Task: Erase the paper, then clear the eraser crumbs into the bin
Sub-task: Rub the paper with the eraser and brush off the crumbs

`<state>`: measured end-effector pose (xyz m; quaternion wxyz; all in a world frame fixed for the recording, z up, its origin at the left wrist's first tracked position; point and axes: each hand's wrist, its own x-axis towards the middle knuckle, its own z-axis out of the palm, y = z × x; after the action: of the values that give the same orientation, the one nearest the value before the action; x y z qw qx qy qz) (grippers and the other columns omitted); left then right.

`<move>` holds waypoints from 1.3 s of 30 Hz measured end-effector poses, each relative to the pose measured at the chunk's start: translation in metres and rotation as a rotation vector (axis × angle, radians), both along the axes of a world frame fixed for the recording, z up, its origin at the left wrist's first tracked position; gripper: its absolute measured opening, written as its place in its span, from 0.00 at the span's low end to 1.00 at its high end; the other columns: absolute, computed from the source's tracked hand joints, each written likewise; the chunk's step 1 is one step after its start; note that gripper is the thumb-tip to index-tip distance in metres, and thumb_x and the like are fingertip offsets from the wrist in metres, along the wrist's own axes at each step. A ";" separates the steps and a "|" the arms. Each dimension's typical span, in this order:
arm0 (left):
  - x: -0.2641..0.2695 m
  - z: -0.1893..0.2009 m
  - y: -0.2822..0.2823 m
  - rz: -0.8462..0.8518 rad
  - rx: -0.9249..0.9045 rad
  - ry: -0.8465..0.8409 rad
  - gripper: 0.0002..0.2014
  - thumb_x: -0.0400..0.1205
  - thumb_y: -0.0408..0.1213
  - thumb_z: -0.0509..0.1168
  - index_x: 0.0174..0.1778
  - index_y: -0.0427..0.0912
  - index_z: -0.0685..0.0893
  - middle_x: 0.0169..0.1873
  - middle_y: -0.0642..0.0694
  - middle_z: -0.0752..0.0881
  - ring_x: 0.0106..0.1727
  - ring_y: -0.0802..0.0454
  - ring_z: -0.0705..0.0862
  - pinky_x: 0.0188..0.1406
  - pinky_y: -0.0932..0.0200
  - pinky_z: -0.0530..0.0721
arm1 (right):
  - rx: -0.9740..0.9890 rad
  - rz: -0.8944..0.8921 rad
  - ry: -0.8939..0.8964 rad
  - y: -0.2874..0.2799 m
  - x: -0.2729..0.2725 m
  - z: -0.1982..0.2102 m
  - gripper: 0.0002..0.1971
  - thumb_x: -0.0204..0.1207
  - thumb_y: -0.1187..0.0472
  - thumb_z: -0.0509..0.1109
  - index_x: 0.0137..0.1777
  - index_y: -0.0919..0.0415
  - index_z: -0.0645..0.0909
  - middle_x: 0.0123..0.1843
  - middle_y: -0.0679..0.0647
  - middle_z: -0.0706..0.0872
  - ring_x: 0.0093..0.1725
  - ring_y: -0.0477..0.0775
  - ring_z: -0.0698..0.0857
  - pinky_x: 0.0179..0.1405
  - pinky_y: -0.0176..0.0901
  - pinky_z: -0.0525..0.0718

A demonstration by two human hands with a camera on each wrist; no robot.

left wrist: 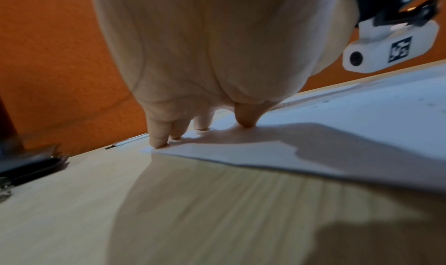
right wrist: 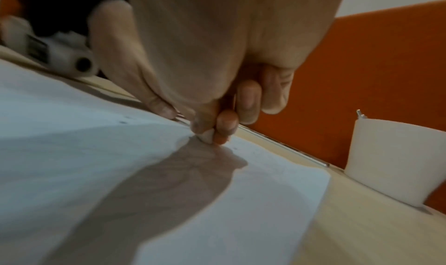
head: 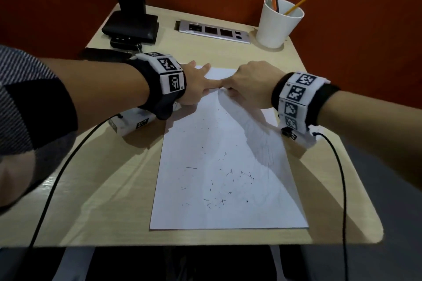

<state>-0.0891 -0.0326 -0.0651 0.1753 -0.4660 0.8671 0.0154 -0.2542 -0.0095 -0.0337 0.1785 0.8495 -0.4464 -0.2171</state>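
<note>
A white sheet of paper lies lengthwise on the wooden desk, with dark eraser crumbs scattered over its near half. My left hand presses the sheet's far left corner with straight fingertips on the paper. My right hand is at the far end of the sheet, thumb and forefinger pinching a small white eraser whose tip touches the paper. The two hands nearly touch. No bin is in view.
A white cup with pencils stands at the desk's far right corner, also close to my right hand in the wrist view. A socket strip runs along the back. A black lamp base and dark items sit at the far left.
</note>
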 end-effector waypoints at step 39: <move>-0.027 0.006 -0.004 -0.092 0.224 0.138 0.44 0.83 0.62 0.54 0.85 0.46 0.38 0.85 0.48 0.37 0.85 0.49 0.39 0.83 0.44 0.42 | 0.148 0.082 -0.111 0.029 -0.028 -0.003 0.05 0.83 0.55 0.55 0.53 0.48 0.73 0.38 0.49 0.81 0.37 0.59 0.81 0.31 0.46 0.70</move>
<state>-0.1166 -0.0365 -0.0589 0.1665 -0.4013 0.8904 0.1360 -0.2826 0.0192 -0.0370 0.0992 0.8887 -0.4030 -0.1946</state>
